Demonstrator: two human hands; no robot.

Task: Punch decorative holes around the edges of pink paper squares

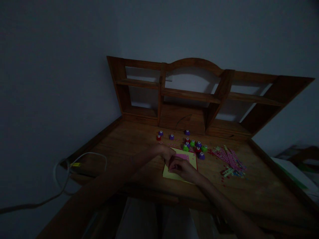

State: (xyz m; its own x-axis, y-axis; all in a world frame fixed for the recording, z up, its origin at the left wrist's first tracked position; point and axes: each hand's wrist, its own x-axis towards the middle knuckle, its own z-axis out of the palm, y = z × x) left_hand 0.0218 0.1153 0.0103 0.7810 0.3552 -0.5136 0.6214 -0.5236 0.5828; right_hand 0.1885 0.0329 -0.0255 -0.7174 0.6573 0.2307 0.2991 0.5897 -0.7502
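Observation:
My left hand (167,153) and my right hand (183,167) meet over a pale yellow sheet (171,175) with a red edge, near the front of the wooden desk. The fingers of both hands are bent and pressed together; whatever they pinch is too small or hidden. A pink piece of paper (183,156) lies on the yellow sheet, partly under my hands. Just beyond the sheet stand several small domed craft punches in purple, green and red, among them a green punch (185,148) and a purple punch (201,155).
Pink strips with punched holes (230,157) and tiny coloured bits (238,173) lie to the right. A wooden shelf unit (189,94) rises along the back of the desk (134,149). At the left edge loops a white cable (67,179). The light is dim.

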